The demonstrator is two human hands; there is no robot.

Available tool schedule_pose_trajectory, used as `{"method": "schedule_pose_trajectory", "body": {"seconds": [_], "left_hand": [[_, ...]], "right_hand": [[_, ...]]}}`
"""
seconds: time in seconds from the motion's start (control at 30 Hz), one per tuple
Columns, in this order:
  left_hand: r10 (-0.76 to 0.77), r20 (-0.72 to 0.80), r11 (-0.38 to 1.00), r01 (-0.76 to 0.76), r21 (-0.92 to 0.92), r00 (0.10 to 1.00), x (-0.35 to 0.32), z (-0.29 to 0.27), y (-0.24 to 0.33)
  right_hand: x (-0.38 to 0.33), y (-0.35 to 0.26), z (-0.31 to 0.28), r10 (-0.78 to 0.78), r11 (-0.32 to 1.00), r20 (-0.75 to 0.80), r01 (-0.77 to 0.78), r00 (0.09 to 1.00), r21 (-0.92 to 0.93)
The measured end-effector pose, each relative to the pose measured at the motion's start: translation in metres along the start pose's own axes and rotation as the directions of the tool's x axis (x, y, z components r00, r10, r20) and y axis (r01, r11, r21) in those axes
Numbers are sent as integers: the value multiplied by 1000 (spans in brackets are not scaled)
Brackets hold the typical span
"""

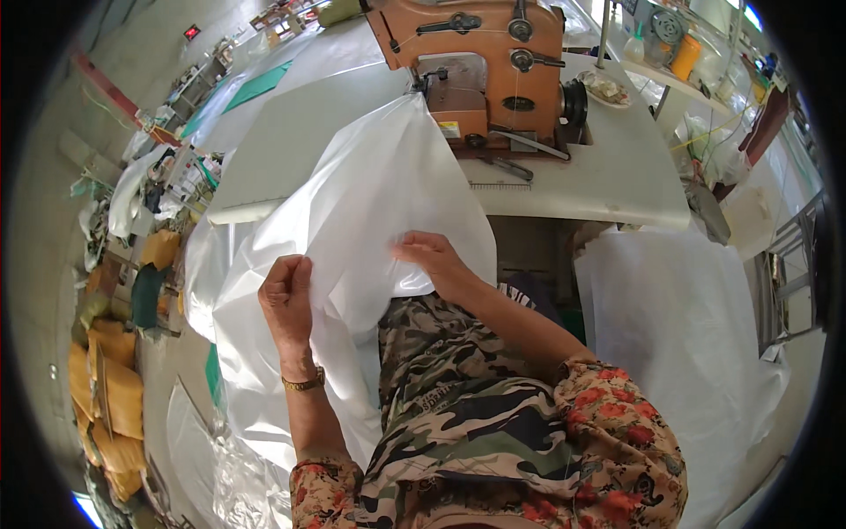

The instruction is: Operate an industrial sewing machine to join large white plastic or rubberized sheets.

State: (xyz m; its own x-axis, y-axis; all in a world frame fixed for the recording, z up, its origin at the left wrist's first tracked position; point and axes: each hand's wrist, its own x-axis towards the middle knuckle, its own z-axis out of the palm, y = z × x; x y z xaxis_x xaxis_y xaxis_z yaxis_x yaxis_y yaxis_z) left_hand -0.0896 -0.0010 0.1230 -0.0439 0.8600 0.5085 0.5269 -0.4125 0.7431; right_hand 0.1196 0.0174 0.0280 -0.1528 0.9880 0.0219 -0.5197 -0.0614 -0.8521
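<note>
A large glossy white sheet (370,176), plastic or woven, hangs off the table over my lap. Its upper corner runs to a point under the needle area of an orange-brown sewing machine (520,79). My left hand (287,286) is closed, thumb against fingers, pinching a fold of this sheet at its left part. Over the middle of the sheet is my right hand (432,260), pointing left with the fingers close together. Motion smears its fingertips, so whether they grip the sheet cannot be told.
Scissors or snips (507,167) lie on the sewing table (599,189) before the machine. More white sheets (670,309) hang at my right, by a dark metal chair (797,273). Yellow-brown bundles (115,388) are piled at the left. A shelf with an orange bottle (685,57) stands behind at right.
</note>
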Motion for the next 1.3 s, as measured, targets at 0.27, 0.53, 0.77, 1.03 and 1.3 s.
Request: {"method": "schedule_pose_trajectory", "body": {"seconds": [0.27, 0.53, 0.77, 1.03, 1.3], "left_hand": [[-150, 162, 950, 187, -251, 975, -3, 0, 0], [-167, 135, 917, 205, -343, 977, 5, 3, 23], [-31, 149, 958, 72, -279, 988, 30, -12, 27], [-207, 340, 921, 299, -248, 918, -15, 13, 18], [-55, 416, 972, 143, -185, 908, -48, 54, 28]], "right_hand": [[-32, -16, -13, -101, 994, 113, 96, 988, 47], [7, 11, 7, -188, 976, -114, 199, 976, 88], [-46, 21, 16, 134, 987, 660, -158, 740, -23], [-84, 12, -6, -86, 994, -65, 90, 994, 60], [-97, -9, 0, -213, 975, -232, 190, 949, -118]]}}
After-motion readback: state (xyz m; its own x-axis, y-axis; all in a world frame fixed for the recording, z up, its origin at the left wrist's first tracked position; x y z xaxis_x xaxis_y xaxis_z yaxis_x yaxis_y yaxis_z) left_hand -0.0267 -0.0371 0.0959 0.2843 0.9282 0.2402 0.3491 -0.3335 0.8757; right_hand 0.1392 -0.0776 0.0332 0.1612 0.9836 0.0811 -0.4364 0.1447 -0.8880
